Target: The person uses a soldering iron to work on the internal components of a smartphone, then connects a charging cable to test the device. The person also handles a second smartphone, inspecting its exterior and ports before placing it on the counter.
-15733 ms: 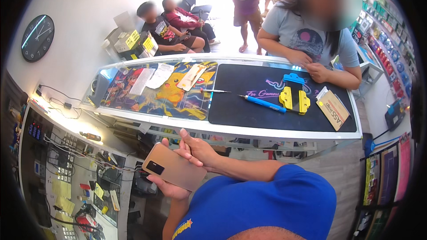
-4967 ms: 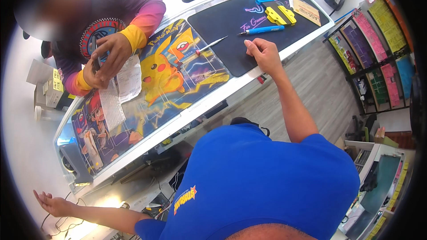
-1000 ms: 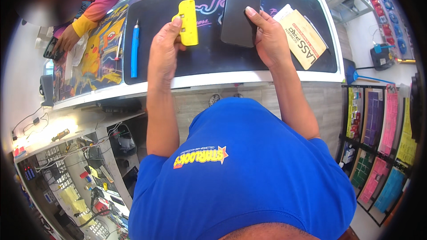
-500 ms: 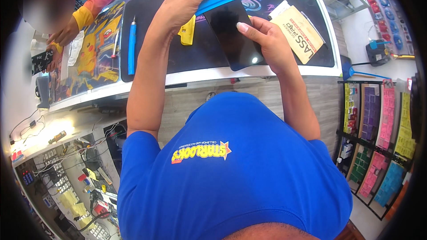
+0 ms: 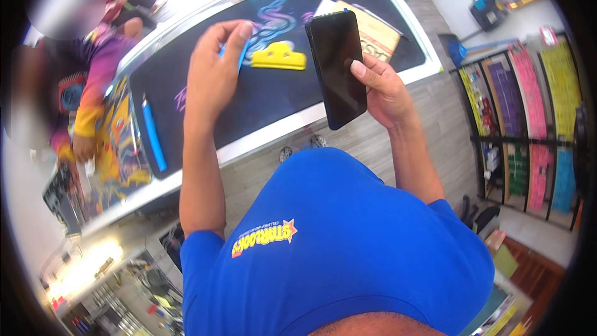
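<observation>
My right hand (image 5: 387,90) grips a black smartphone (image 5: 336,68) by its right edge, thumb on the dark screen. The phone stands nearly upright in view, over the front edge of the counter. To its left, my left hand (image 5: 213,65) is closed on a flat blue squeegee (image 5: 243,56); most of it is hidden behind the fingers. A yellow squeegee (image 5: 278,58) lies on the black mat (image 5: 273,96) between my two hands. Behind the phone, a tan card sleeve (image 5: 380,34) rests on the mat, partly covered by it.
A slim blue pen-like tool (image 5: 153,137) lies on the mat's left side. At the left, a person in a purple and orange sleeve (image 5: 99,81) works over a colourful printed mat (image 5: 118,143). Racks of coloured packets (image 5: 516,106) stand at the right, with a blue dustpan (image 5: 457,51) nearby.
The blue squeegee has left the phone's top end and moved left with my left hand. My right hand has turned the phone more upright. The whole view has shifted and tilted.
</observation>
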A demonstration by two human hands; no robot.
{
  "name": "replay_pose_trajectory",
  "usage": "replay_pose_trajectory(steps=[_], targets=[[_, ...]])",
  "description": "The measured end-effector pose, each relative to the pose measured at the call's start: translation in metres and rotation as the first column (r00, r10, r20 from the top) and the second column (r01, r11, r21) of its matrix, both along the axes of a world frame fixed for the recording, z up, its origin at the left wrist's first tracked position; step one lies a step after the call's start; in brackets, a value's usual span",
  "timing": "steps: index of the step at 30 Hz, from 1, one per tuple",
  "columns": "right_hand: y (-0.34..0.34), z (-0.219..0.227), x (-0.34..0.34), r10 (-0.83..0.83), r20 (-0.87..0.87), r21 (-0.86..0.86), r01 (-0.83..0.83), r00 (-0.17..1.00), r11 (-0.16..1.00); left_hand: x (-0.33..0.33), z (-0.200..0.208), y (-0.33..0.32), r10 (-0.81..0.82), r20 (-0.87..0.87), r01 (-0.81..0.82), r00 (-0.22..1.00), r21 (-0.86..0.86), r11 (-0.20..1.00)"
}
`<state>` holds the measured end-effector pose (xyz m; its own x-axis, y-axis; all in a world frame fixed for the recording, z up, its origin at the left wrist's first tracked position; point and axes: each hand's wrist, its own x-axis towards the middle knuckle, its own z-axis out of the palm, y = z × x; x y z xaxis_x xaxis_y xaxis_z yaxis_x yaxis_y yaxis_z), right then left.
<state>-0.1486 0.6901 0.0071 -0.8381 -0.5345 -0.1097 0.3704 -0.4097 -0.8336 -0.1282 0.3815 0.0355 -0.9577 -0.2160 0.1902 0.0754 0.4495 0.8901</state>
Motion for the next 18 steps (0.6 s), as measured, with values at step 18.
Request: replay_pose_trajectory(steps=[18], targets=[[0.405, -0.016, -0.025, -0.459, -0.286, 0.121, 0.507, 0.841, 0.853, -0.094, -0.015, 0.508, -0.619, -0.230, 0.660, 0.751, 0.239, 0.712]])
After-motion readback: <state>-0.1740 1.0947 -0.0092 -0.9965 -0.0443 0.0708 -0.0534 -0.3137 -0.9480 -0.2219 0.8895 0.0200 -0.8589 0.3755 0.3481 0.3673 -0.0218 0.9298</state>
